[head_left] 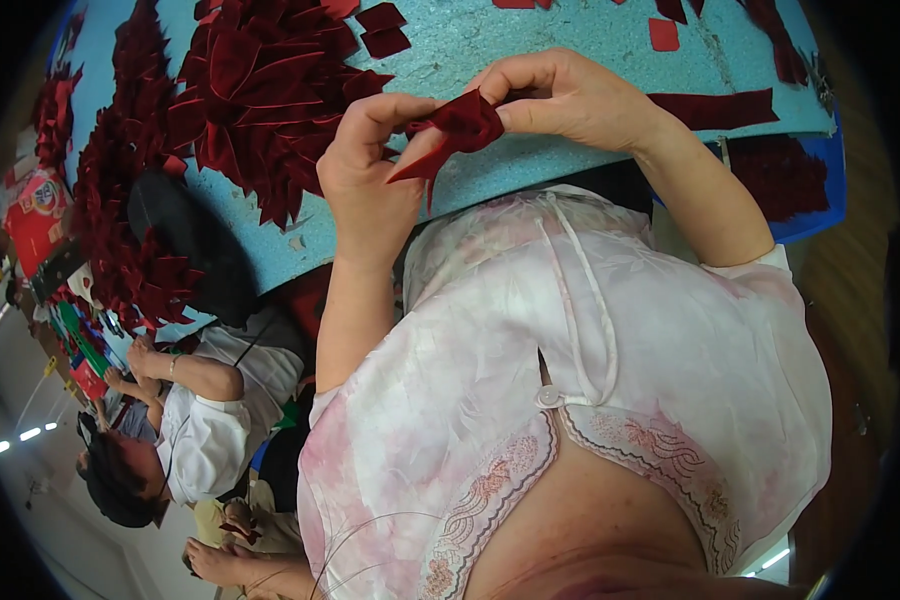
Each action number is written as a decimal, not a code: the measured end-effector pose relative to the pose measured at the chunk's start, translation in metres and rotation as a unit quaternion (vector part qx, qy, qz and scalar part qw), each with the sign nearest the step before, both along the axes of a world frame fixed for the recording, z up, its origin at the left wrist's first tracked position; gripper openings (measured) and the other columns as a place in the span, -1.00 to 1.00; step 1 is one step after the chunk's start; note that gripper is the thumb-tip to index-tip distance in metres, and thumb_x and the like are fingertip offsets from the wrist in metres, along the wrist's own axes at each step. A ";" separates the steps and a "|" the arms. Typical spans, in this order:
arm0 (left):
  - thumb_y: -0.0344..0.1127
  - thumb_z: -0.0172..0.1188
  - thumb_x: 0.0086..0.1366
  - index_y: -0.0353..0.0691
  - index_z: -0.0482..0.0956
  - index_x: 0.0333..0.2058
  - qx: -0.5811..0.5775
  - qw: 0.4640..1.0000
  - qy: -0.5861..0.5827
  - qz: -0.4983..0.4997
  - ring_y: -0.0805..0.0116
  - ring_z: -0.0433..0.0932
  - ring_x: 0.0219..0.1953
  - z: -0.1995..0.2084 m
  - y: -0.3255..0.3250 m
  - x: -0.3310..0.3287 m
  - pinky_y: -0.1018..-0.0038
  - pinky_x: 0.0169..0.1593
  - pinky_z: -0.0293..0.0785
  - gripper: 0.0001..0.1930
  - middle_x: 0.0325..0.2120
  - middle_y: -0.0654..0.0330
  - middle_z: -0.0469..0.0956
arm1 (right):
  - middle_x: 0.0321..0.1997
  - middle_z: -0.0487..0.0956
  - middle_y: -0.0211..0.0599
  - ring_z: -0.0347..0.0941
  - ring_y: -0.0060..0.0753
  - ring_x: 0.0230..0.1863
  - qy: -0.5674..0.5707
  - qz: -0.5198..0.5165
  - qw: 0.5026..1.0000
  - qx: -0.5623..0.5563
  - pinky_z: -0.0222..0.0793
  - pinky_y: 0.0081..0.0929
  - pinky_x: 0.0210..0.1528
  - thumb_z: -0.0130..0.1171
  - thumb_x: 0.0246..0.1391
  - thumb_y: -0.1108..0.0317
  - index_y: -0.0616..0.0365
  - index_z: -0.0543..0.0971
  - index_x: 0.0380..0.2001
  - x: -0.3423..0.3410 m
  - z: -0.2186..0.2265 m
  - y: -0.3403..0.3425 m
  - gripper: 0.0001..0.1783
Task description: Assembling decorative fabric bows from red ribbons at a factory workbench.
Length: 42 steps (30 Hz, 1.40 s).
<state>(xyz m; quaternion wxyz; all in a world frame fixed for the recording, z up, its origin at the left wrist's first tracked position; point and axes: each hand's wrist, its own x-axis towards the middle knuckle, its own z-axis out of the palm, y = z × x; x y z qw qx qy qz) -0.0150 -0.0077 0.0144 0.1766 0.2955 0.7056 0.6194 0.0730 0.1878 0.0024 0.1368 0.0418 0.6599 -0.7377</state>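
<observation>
A dark red velvet ribbon bow (467, 122) with pointed tails is held up at the near edge of the blue table. My left hand (370, 150) is closed, pinching the bow's left side between thumb and fingers, with the tails hanging beside the thumb. On the other side, my right hand (560, 105) grips the folded end between thumb and forefinger. A large heap of similar velvet bows (255, 85) lies just beyond my left hand. To the right of my right wrist lies a flat strip of the same velvet (720, 109).
More velvet bows (120, 190) are piled along the table's left side, beside a black rounded object (185, 245). Small red squares (663, 35) are scattered on the blue tabletop (470, 50). A blue bin (836, 180) with velvet pieces stands at right. Co-workers (205, 420) sit at left.
</observation>
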 end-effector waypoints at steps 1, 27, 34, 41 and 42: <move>-0.63 0.23 0.06 -0.32 0.48 -0.32 0.000 1.000 0.000 0.000 0.48 0.56 -0.36 0.001 0.001 0.002 0.58 -0.28 0.51 -0.80 -0.38 0.19 0.58 | -0.15 0.53 -0.37 0.40 -0.55 -0.11 0.020 0.001 1.000 -0.003 0.29 -0.56 0.02 0.15 0.01 0.50 0.25 0.55 -0.29 0.001 0.000 0.000 -0.85; -0.52 0.20 0.13 -0.23 0.47 -0.34 0.109 0.851 -0.510 0.054 0.29 0.57 -0.41 -0.008 0.001 0.012 0.44 -0.33 0.52 -0.87 -0.42 0.11 0.57 | -0.17 0.51 -0.36 0.42 -0.51 -0.15 0.204 -0.077 0.975 0.048 0.31 -0.59 -0.05 0.16 -0.03 0.54 0.22 0.58 -0.31 0.020 -0.014 -0.003 -0.84; -0.51 0.19 0.13 -0.22 0.45 -0.28 0.067 0.913 -0.399 0.058 0.26 0.57 -0.41 -0.005 0.004 0.012 0.43 -0.31 0.49 -0.82 -0.42 0.11 0.57 | -0.11 0.46 -0.34 0.35 -0.53 -0.12 0.141 -0.102 0.985 -0.019 0.27 -0.56 -0.03 0.10 -0.01 0.57 0.28 0.52 -0.32 0.020 -0.016 -0.012 -0.87; -0.48 0.18 0.16 -0.20 0.41 -0.22 0.139 0.864 -0.484 0.005 0.27 0.55 -0.35 -0.008 0.001 0.011 0.45 -0.28 0.47 -0.79 -0.33 0.12 0.56 | -0.13 0.47 -0.38 0.36 -0.61 -0.14 0.071 -0.066 0.992 -0.080 0.28 -0.60 -0.04 0.10 0.06 0.42 0.26 0.52 -0.29 0.021 -0.010 -0.008 -0.84; -0.51 0.18 0.15 -0.21 0.40 -0.23 0.140 0.859 -0.493 0.011 0.29 0.55 -0.34 -0.009 0.001 0.011 0.44 -0.27 0.48 -0.78 -0.34 0.14 0.55 | -0.17 0.50 -0.41 0.37 -0.64 -0.17 0.065 -0.070 0.991 -0.096 0.30 -0.63 -0.08 0.11 0.08 0.37 0.26 0.53 -0.26 0.020 -0.010 -0.010 -0.80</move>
